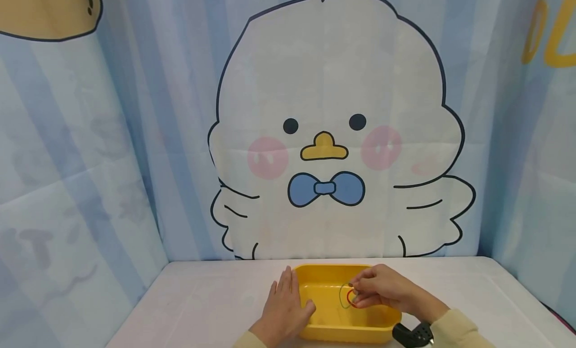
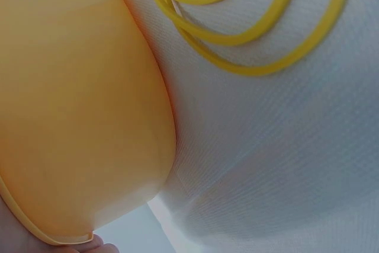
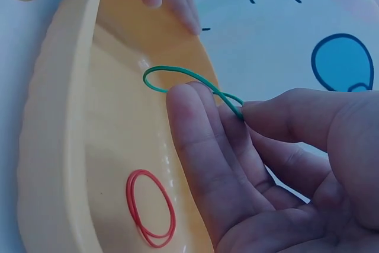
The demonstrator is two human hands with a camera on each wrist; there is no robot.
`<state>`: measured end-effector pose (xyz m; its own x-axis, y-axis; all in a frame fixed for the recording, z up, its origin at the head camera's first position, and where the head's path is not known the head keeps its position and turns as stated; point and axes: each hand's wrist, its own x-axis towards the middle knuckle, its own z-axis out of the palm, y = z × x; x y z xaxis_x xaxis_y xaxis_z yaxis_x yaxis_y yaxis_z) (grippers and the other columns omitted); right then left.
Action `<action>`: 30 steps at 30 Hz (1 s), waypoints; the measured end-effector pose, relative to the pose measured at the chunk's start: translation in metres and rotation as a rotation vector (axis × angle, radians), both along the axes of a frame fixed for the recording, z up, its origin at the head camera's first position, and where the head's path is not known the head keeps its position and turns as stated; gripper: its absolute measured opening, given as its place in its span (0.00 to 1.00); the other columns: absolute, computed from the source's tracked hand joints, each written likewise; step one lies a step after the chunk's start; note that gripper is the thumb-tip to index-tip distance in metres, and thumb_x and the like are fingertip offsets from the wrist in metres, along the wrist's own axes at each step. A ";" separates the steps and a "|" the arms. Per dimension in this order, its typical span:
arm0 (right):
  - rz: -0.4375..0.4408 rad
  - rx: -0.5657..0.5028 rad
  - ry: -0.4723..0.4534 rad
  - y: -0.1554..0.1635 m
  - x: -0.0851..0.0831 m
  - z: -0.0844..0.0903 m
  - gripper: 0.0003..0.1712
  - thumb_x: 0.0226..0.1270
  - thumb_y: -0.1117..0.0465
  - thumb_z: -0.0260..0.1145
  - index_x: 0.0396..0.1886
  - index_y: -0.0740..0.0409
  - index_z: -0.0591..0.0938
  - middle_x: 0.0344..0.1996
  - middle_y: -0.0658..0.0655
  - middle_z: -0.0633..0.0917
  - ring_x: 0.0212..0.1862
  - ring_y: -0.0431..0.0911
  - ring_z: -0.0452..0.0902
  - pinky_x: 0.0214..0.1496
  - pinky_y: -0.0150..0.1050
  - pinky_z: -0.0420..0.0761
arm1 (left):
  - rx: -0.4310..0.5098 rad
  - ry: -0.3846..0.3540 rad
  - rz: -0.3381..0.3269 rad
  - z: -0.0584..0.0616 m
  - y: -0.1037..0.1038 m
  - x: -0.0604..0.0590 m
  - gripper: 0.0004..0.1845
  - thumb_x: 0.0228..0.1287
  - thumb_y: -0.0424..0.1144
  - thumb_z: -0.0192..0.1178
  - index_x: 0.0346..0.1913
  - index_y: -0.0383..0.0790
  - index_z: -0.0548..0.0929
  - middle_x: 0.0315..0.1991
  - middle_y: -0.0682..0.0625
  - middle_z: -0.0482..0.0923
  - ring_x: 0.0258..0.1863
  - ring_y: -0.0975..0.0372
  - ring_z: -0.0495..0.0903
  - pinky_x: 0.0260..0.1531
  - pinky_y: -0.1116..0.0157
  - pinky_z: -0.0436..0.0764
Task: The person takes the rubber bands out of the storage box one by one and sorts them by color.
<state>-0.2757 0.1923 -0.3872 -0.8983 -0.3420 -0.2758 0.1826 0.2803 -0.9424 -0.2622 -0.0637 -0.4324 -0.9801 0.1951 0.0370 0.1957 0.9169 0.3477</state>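
L wrist view, yellow bands (image 2: 254,70) cut @ top, tray (image 2: 89,99) cropped

Yellow tray (image 1: 324,316): I see it on the white surface (image 1: 202,308).
Left hand (image 1: 287,305): I see it at the tray's left side, fingers straight, thumb over the tray.
Right hand (image 1: 382,289): over the tray, pinching a thin green loop (image 1: 340,295).
Red loop (image 1: 348,298): I spot it by those fingertips.
Black device (image 1: 411,334): at the right wrist.
Backdrop (image 1: 189,138): I see a white bird (image 1: 324,63) wearing a blue bow tie (image 1: 303,189).
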 end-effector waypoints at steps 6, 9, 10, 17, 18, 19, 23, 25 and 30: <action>0.055 -0.066 -0.010 0.006 0.007 0.003 0.25 0.70 0.61 0.64 0.59 0.76 0.75 0.42 0.64 0.86 0.34 0.44 0.86 0.44 0.38 0.87 | 0.017 -0.003 -0.007 0.000 -0.001 0.000 0.44 0.65 0.57 0.48 0.75 0.29 0.55 0.79 0.37 0.48 0.77 0.48 0.55 0.75 0.44 0.54; 0.072 -0.097 -0.020 0.008 0.012 0.004 0.25 0.70 0.60 0.64 0.58 0.75 0.75 0.40 0.62 0.85 0.34 0.43 0.86 0.44 0.37 0.87 | 0.021 -0.006 -0.010 0.000 -0.001 0.000 0.44 0.65 0.57 0.47 0.75 0.29 0.55 0.79 0.37 0.48 0.77 0.47 0.54 0.76 0.44 0.54; 0.075 -0.105 -0.023 0.009 0.013 0.004 0.25 0.70 0.60 0.64 0.58 0.75 0.75 0.39 0.61 0.85 0.34 0.43 0.85 0.44 0.37 0.87 | 0.021 -0.006 -0.011 0.000 -0.001 0.000 0.44 0.65 0.57 0.47 0.75 0.29 0.55 0.79 0.37 0.48 0.77 0.48 0.54 0.76 0.44 0.54; 0.091 -0.153 -0.044 0.014 0.026 0.003 0.22 0.70 0.59 0.64 0.55 0.73 0.76 0.37 0.57 0.84 0.33 0.41 0.85 0.44 0.36 0.87 | 0.025 0.003 -0.023 0.000 -0.001 0.001 0.44 0.66 0.56 0.47 0.75 0.28 0.55 0.79 0.37 0.48 0.77 0.47 0.55 0.75 0.44 0.54; 0.093 -0.153 -0.045 0.015 0.028 0.003 0.22 0.70 0.60 0.64 0.55 0.73 0.76 0.37 0.57 0.84 0.33 0.41 0.85 0.43 0.36 0.87 | 0.024 0.003 -0.023 0.000 -0.001 0.001 0.44 0.66 0.57 0.47 0.75 0.28 0.55 0.79 0.37 0.48 0.77 0.47 0.55 0.75 0.44 0.54; 0.094 -0.147 -0.047 0.015 0.030 0.003 0.22 0.70 0.59 0.64 0.55 0.72 0.76 0.37 0.57 0.84 0.33 0.41 0.85 0.43 0.35 0.87 | 0.023 0.003 -0.023 0.000 -0.001 0.001 0.44 0.66 0.57 0.47 0.75 0.28 0.55 0.79 0.37 0.48 0.77 0.47 0.55 0.75 0.44 0.54; 0.095 -0.126 -0.061 0.017 0.037 0.002 0.21 0.69 0.60 0.64 0.54 0.71 0.77 0.36 0.56 0.85 0.33 0.42 0.84 0.43 0.34 0.87 | 0.024 0.007 -0.027 0.000 -0.001 0.001 0.44 0.66 0.57 0.47 0.75 0.28 0.55 0.79 0.37 0.48 0.77 0.47 0.55 0.75 0.44 0.54; 0.092 -0.115 -0.067 0.018 0.041 0.001 0.20 0.69 0.60 0.64 0.54 0.71 0.78 0.36 0.56 0.85 0.33 0.42 0.84 0.44 0.34 0.86 | 0.023 0.009 -0.029 0.000 -0.002 0.000 0.44 0.66 0.57 0.46 0.75 0.28 0.55 0.79 0.37 0.48 0.77 0.48 0.55 0.75 0.44 0.55; 0.103 -0.105 -0.062 0.020 0.051 -0.003 0.18 0.70 0.62 0.63 0.53 0.70 0.79 0.35 0.56 0.84 0.33 0.42 0.84 0.43 0.34 0.87 | 0.025 0.009 -0.033 0.000 -0.002 0.000 0.44 0.66 0.57 0.46 0.75 0.28 0.55 0.79 0.37 0.48 0.77 0.48 0.55 0.75 0.44 0.54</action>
<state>-0.2247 0.2125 -0.3903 -0.8394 -0.4609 -0.2881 0.2172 0.2015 -0.9551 -0.2620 -0.0657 -0.4326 -0.9728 0.2258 0.0506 0.2283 0.9010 0.3690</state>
